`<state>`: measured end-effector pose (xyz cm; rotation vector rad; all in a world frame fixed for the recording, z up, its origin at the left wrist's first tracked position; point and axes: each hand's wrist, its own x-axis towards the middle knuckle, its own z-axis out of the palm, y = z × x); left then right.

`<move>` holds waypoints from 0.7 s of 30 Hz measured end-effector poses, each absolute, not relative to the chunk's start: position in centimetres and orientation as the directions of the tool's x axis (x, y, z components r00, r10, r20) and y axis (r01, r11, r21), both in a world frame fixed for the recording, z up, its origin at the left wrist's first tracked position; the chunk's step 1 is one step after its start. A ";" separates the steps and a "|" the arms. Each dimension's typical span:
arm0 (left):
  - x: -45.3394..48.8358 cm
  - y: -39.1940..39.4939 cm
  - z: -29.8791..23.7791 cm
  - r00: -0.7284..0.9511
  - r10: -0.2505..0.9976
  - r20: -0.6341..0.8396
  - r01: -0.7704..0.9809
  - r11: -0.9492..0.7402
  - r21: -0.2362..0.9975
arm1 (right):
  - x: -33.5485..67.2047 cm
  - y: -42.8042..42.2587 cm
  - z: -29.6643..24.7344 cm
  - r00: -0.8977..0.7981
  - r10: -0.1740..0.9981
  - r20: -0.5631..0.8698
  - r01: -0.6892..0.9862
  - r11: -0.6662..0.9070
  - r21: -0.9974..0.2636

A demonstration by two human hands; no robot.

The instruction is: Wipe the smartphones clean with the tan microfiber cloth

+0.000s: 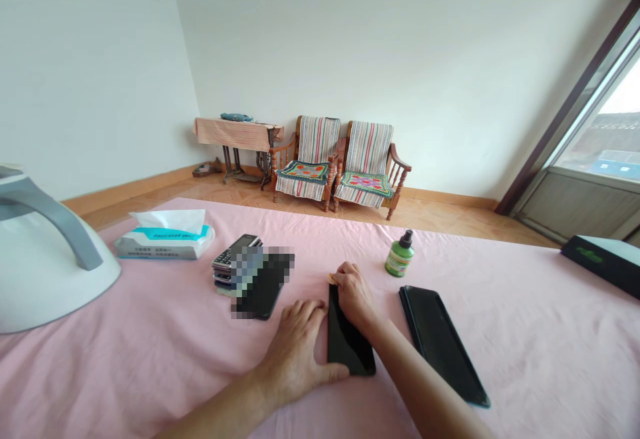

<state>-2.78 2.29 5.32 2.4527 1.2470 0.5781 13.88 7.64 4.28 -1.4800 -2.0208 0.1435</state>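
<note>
A black smartphone (350, 349) lies flat on the pink cloth in front of me. My left hand (299, 349) holds it from the left side, fingertips by the upper left edge and thumb over the lower edge. Over the phone's top end, my right hand (354, 296) is closed in a pinch. A small yellowish-orange piece (332, 279) pokes out from its fingertips at the upper left corner; most of it is hidden. To the right lies a pair of stacked dark, flat phone-like slabs (443, 339). A green spray bottle (400, 254) with a black top stands beyond my right hand.
Left of the phone sit a stack of several keypad phones (235, 256) and a dark phone (273, 292), partly pixelated. Farther left are a tissue pack (165, 242) and a white-grey appliance (45, 266). A black box (603, 266) rests at the right edge. Two chairs (370, 159) stand beyond.
</note>
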 end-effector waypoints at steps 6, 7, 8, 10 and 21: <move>-2.7 2.4 4.8 0.506 0.821 0.266 0.666 -0.568 0.484 | 13.7 3.9 4.3 -0.241 0.875 0.420 0.789 0.428 -0.440; -2.7 2.4 4.7 0.499 0.822 0.274 0.664 -0.566 0.489 | 13.7 2.9 4.3 -0.257 0.870 0.420 0.776 0.445 -0.447; -2.7 2.3 4.7 0.492 0.825 0.278 0.665 -0.562 0.492 | 13.6 2.1 4.4 -0.274 0.866 0.419 0.761 0.461 -0.455; -2.6 2.3 4.6 0.489 0.828 0.275 0.670 -0.559 0.488 | 13.4 0.5 4.6 -0.309 0.859 0.409 0.733 0.489 -0.473; -3.1 2.3 4.9 0.613 0.751 0.247 0.642 -0.655 0.398 | 13.8 -4.5 3.5 -0.233 0.894 0.383 0.662 0.434 -0.611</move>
